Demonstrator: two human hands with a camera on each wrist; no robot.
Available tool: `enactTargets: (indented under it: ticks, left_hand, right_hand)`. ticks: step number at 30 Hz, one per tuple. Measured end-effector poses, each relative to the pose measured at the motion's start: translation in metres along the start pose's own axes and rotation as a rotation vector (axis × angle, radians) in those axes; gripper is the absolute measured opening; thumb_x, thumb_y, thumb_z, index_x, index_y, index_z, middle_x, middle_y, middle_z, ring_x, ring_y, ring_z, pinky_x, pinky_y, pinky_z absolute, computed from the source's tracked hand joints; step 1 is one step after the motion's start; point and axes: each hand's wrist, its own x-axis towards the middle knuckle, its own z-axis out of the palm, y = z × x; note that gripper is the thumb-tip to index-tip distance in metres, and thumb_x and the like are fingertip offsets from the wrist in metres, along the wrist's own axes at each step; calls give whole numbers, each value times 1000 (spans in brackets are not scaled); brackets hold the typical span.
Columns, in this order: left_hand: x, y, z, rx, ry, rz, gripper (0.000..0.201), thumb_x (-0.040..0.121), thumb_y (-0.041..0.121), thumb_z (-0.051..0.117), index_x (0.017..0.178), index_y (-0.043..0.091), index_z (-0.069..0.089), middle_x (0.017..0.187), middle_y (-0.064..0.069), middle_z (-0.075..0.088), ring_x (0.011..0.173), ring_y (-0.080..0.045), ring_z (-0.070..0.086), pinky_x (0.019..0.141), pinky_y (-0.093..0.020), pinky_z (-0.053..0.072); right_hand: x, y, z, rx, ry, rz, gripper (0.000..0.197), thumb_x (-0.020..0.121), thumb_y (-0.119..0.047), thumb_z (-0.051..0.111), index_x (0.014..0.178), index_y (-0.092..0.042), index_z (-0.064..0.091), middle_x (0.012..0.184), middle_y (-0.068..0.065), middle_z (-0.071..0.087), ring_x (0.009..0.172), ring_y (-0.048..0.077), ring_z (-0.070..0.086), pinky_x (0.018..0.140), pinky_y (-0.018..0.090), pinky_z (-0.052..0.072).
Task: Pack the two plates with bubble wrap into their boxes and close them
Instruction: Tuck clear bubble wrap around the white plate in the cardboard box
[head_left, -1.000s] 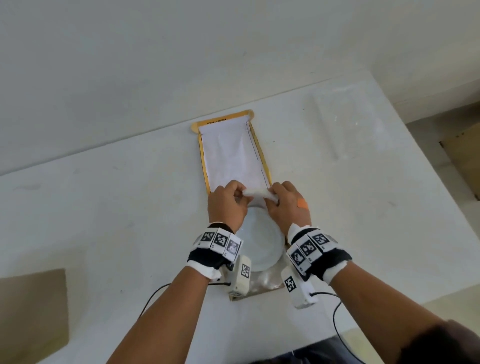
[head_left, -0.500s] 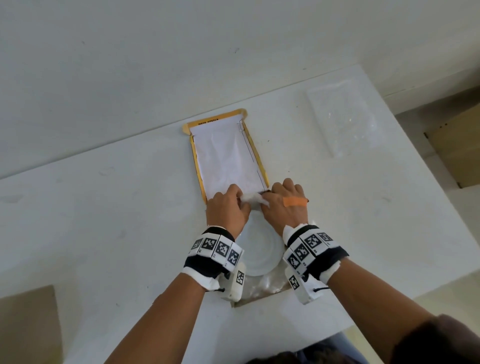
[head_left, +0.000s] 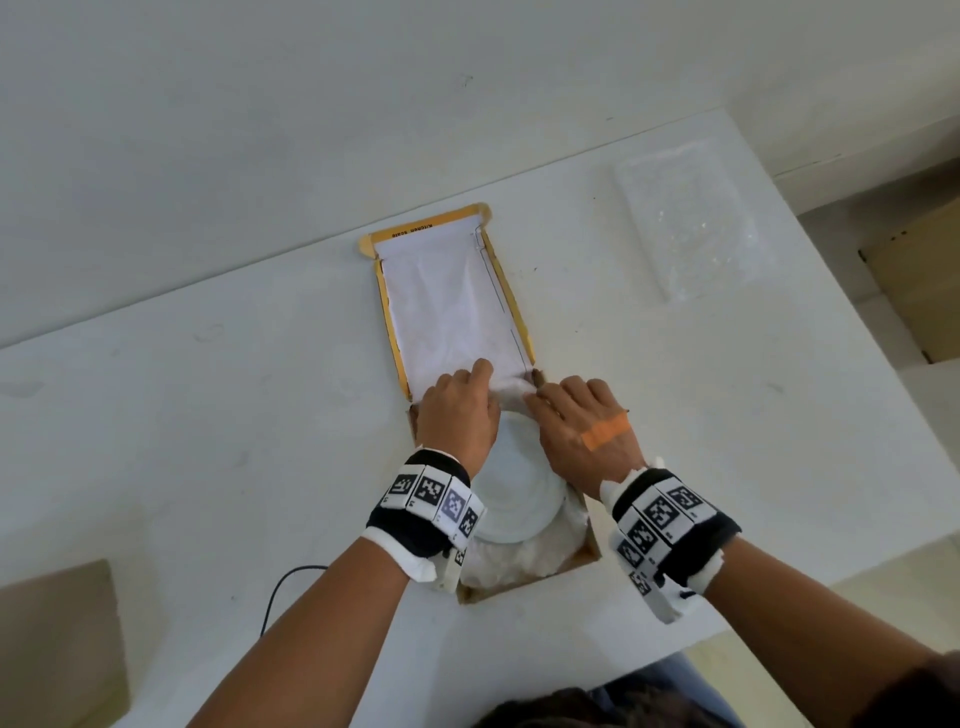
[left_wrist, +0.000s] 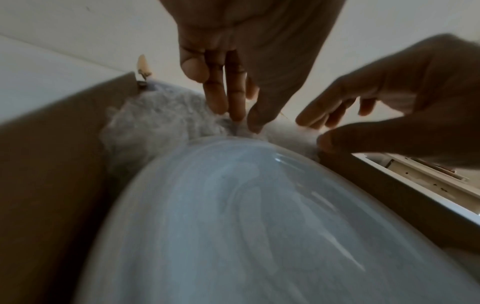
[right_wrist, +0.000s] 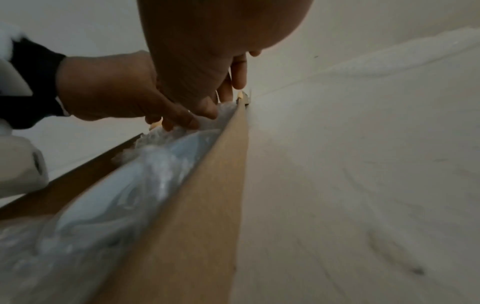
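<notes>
Head view shows both hands, left hand (head_left: 457, 410) and right hand (head_left: 584, 423), now lower at centre frame, fingers pinching bubble wrap (head_left: 511, 387) against the plate (head_left: 514, 499) inside the open box (head_left: 582, 558), so tucking seems nearly finished.

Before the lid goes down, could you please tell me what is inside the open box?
The box holds a white plate lying on crumpled bubble wrap. Both hands, left hand and right hand, cover its far edge, and the box floor is hidden.
</notes>
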Motion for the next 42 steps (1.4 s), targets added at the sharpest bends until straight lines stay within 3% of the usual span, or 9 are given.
enactTargets:
  ticks: [6, 9, 12, 20, 25, 29, 32, 37, 42]
  left_hand:
    - [-3, 5, 10, 75, 47, 156, 16, 64, -3, 77, 66, 3, 62, 59, -11, 56, 58, -29, 56, 46, -31, 45]
    - [-4, 2, 14, 92, -27, 116, 5, 75, 0, 69, 72, 2, 64, 70, -14, 57, 71, -32, 58, 54, -36, 47]
    - [-1, 5, 12, 46, -91, 1, 20, 93, 16, 49, 90, 4, 65, 89, -12, 59, 90, -26, 54, 70, -37, 45]
    - [10, 12, -2, 150, -216, -57, 25, 95, 21, 44, 96, 14, 68, 93, -9, 68, 88, -28, 63, 75, -33, 45]
    - [7, 9, -12, 215, -293, 13, 23, 95, 19, 45, 102, 17, 67, 95, -9, 69, 91, -28, 61, 77, -31, 41]
    - [-4, 0, -15, 129, -173, 17, 20, 90, 15, 51, 102, 12, 66, 91, -11, 70, 88, -31, 62, 79, -38, 48]
    - [-23, -10, -14, 272, -25, 30, 16, 84, 11, 56, 95, 12, 68, 88, -5, 70, 89, -29, 57, 79, -37, 36]
    - [-46, -28, -9, 395, -2, 95, 11, 64, 11, 74, 70, 19, 69, 76, 4, 69, 78, -25, 59, 75, -36, 25]
    - [-53, -41, 3, 390, 32, 163, 24, 56, 10, 77, 78, 16, 71, 66, 2, 69, 80, -26, 64, 91, -45, 27]
  right_hand:
    - [4, 0, 1, -44, -164, -50, 32, 74, -7, 41, 89, -11, 68, 79, 0, 65, 69, 24, 54, 70, 31, 30]
    - [6, -2, -2, -66, -239, -47, 25, 71, -10, 52, 89, -13, 69, 79, -1, 66, 70, 23, 55, 72, 31, 29]
    - [8, -8, -6, -80, -276, -19, 23, 69, -11, 55, 88, -12, 68, 78, 1, 64, 72, 22, 55, 73, 30, 29]
    - [0, -7, -10, -112, -503, -36, 43, 69, -21, 46, 106, -13, 67, 102, 2, 68, 82, 24, 58, 79, 34, 27]
    - [5, -8, -15, -88, -654, -46, 51, 91, -22, 35, 139, -7, 35, 143, 12, 40, 124, 32, 38, 110, 44, 17]
    - [-1, -10, -23, -182, -655, -78, 57, 95, -30, 34, 146, -8, 24, 154, 14, 24, 142, 40, 16, 113, 57, -8]
    - [-5, -11, -28, -201, -582, -103, 59, 84, -40, 55, 134, -9, 50, 143, 11, 47, 137, 37, 33, 112, 56, 4]
    - [-1, -11, -22, -134, -640, -227, 73, 77, -50, 63, 132, -3, 50, 138, 16, 50, 132, 29, 43, 117, 50, 17]
    - [8, -10, -18, -46, -748, -224, 83, 92, -46, 43, 149, -2, 2, 158, 16, 3, 146, 29, 2, 118, 40, -8]
